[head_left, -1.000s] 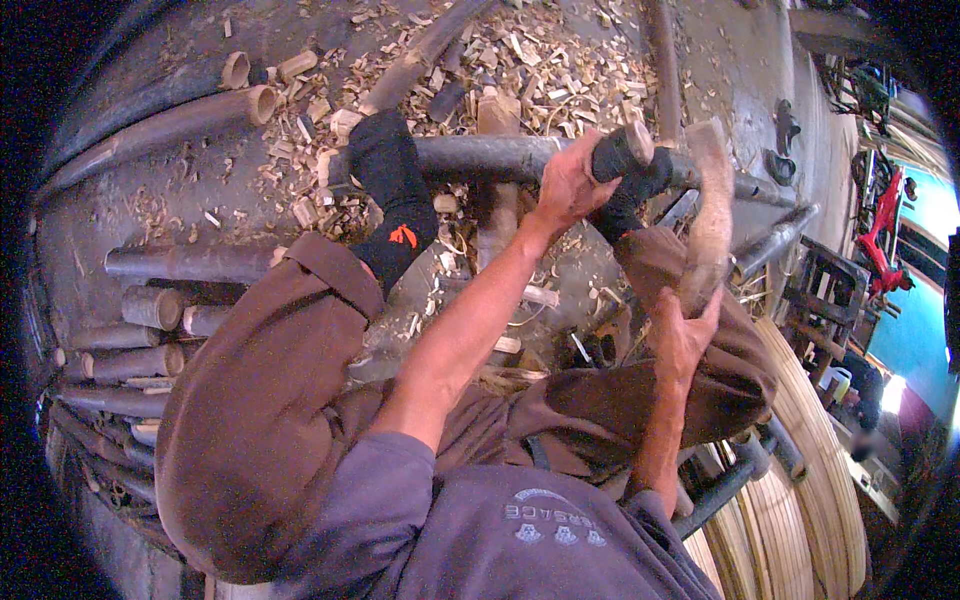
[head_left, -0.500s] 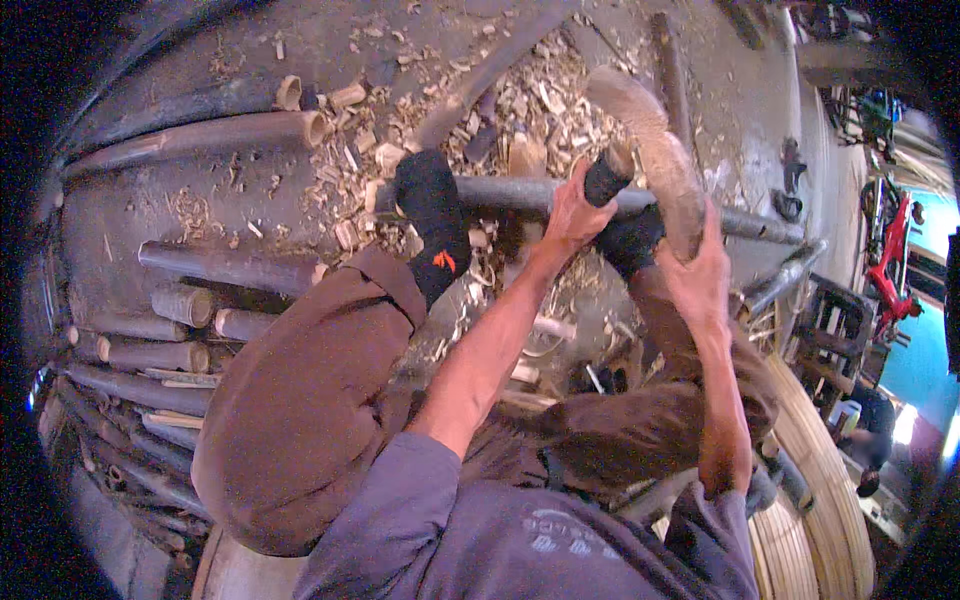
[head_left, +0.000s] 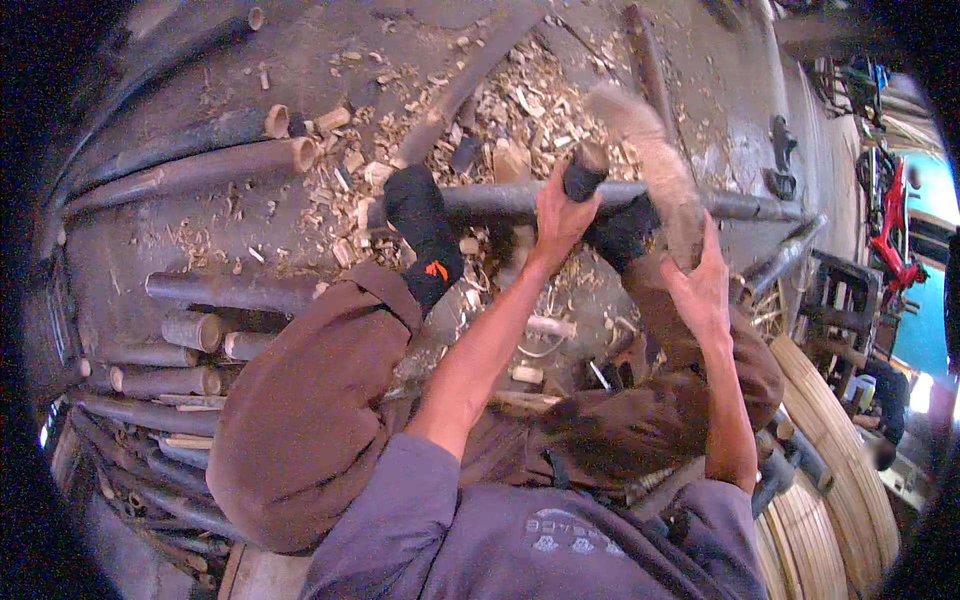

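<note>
My left hand (head_left: pixel 563 212) is closed around a short round wooden handle (head_left: pixel 590 157) with a black band below its pale end; whatever lies beneath the hand is hidden. In my right hand (head_left: pixel 698 290) is the lower end of a curved, pale wooden club (head_left: pixel 662 165), whose upper part is blurred. The club slants up and left from the hand, apart from the handle. Under both hands, a grey bamboo pole (head_left: pixel 490 200) lies crosswise by my dark-shod feet. Wood chips (head_left: pixel 530 105) are heaped beyond it.
Cut bamboo poles (head_left: pixel 190 170) lie on the floor at left, with shorter bamboo pieces (head_left: pixel 165 380) stacked nearer. A coil of split bamboo strips (head_left: pixel 835 450) stands at lower right. A red frame (head_left: pixel 890 235) and another person (head_left: pixel 885 405) are at the far right.
My left hand and the banded handle have shifted slightly left, widening the gap to the club. My right hand keeps its hold on the club. The view has tilted a little.
</note>
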Demonstrator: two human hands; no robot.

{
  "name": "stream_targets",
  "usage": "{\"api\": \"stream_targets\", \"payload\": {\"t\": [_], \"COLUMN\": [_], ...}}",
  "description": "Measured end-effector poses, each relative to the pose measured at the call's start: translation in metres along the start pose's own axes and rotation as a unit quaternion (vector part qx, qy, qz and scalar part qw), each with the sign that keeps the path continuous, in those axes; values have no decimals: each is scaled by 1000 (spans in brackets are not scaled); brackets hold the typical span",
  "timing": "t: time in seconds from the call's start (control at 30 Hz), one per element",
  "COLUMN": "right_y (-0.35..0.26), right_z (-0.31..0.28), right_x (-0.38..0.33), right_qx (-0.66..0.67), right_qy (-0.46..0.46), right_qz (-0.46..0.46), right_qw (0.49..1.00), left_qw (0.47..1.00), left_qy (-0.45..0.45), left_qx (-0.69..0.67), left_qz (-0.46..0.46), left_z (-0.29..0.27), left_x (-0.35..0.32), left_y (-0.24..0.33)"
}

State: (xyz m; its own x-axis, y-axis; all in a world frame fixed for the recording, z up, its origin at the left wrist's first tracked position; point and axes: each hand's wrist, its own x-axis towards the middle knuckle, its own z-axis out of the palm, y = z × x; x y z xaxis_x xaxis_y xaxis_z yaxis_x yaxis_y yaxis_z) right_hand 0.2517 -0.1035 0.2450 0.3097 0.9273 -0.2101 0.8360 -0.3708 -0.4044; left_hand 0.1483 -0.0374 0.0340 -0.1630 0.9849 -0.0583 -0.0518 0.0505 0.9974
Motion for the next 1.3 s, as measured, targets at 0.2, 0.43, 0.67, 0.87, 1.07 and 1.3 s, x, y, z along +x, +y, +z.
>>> {"api": "stream_targets", "payload": {"t": [0.2,0.43,0.67,0.87,1.07,1.3], "right_y": [59,77,93,73,61,113], "right_z": [-9,4,10,11,11,18], "right_x": [-54,-60,-57,-53,-53,-50], "right_qx": [62,281,284,304,285,168], "right_qy": [141,189,204,168,166,197], "right_qz": [11,134,131,146,147,67], "right_qw": [988,931,928,926,933,964], "left_qw": [976,897,952,959,966,975], "left_qy": [74,-207,-120,-110,-104,-123], "left_qx": [-92,254,136,111,96,91], "left_qz": [-182,296,247,237,217,161], "left_z": [15,34,15,10,12,7], "left_x": [58,-68,-24,-20,-17,-14], "left_y": [-1,10,8,-4,-7,6]}}
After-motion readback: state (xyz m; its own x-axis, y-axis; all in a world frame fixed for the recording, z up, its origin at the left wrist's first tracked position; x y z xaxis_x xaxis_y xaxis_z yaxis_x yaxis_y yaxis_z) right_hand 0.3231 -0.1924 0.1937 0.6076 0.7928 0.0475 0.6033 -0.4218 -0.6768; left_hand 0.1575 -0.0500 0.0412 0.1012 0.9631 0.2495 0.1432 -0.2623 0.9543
